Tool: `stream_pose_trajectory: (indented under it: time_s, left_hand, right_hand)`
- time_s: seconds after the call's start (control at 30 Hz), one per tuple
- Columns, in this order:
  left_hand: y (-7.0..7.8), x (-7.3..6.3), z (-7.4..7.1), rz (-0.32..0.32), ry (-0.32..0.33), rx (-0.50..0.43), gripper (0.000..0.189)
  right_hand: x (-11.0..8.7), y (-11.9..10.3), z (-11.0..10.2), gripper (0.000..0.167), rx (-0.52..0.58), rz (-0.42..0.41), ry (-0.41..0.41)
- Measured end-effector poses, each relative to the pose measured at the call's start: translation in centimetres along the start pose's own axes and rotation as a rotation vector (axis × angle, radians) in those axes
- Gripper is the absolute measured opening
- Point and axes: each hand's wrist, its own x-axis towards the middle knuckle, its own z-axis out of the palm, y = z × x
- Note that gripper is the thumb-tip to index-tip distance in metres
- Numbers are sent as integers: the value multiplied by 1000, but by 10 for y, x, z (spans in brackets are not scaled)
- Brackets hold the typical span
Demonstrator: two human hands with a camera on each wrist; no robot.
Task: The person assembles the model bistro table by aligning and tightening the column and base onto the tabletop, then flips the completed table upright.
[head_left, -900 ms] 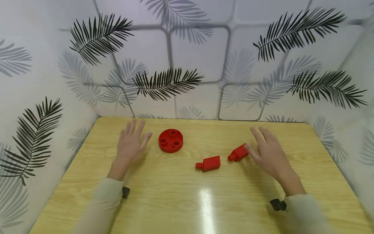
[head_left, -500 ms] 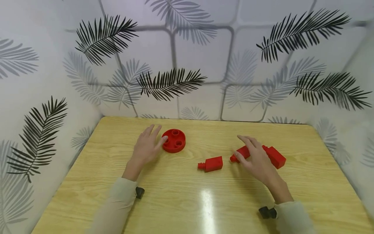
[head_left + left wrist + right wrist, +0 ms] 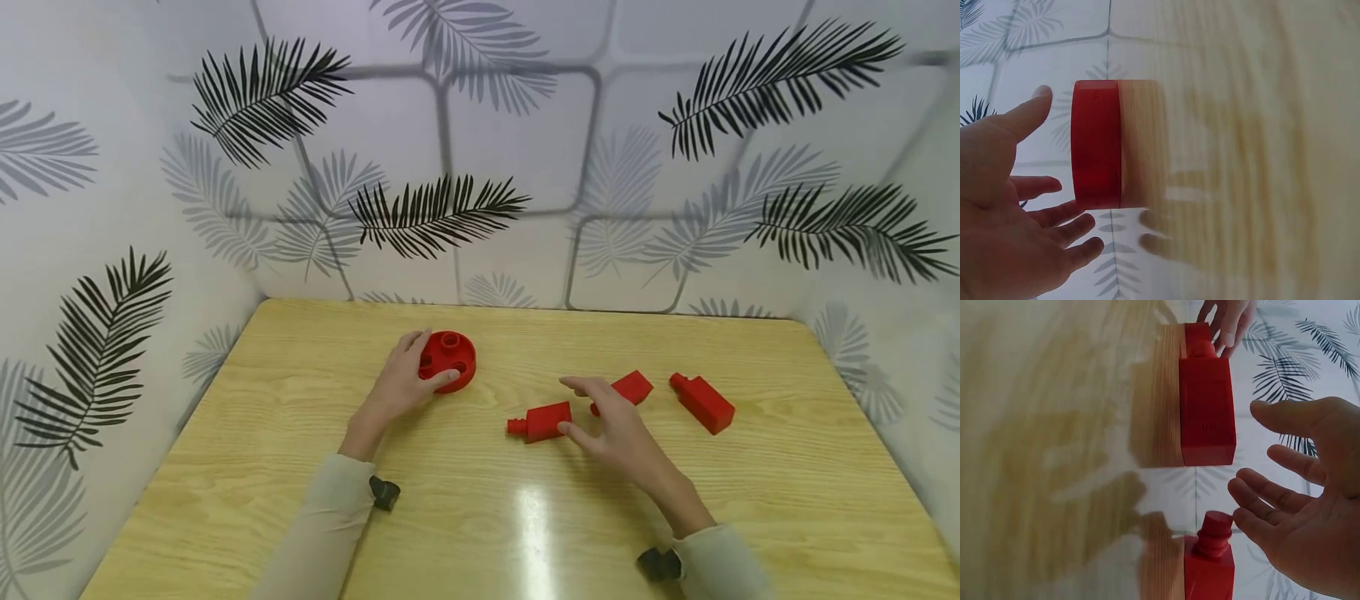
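Observation:
A shallow round red base [image 3: 462, 353] with three raised sockets lies at the table's back left. Beside it is my left hand [image 3: 399, 383], thumb and fingers spread about its near left side. In the left wrist view the base's red side wall [image 3: 1096, 147] stands in front of the parted fingers. My right hand [image 3: 621, 433] hovers at the end of a red square block with a ridged peg [image 3: 548, 422], thumb and fingers apart. Just behind that hand lies a second red block [image 3: 633, 387], its peg end partly covered. A third red pegged block [image 3: 705, 404] lies further right.
All the red pieces lie on a light wood table [image 3: 465, 517]. Leaf-patterned walls [image 3: 517, 258] enclose its back and sides. Each sleeve [image 3: 318, 517] has a small black device at the cuff.
My left hand has moved right to the round base. The right hand has moved left, from the two right-hand blocks to the leftmost block, uncovering the third block. The red pieces have stayed in place.

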Motion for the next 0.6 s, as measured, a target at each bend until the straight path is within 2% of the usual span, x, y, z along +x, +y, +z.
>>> stream_pose_trajectory:
  time_s: [0.23, 0.6]
  left_hand:
    - [-2, 2, 3, -18, 2, -60, 89]
    - [3, -4, 0, -36, 2, -74, 88]
  right_hand:
    - [1, -5, 8, 57, 44, -14, -44]
    - [-1, -4, 12, 42, 56, 78, -129]
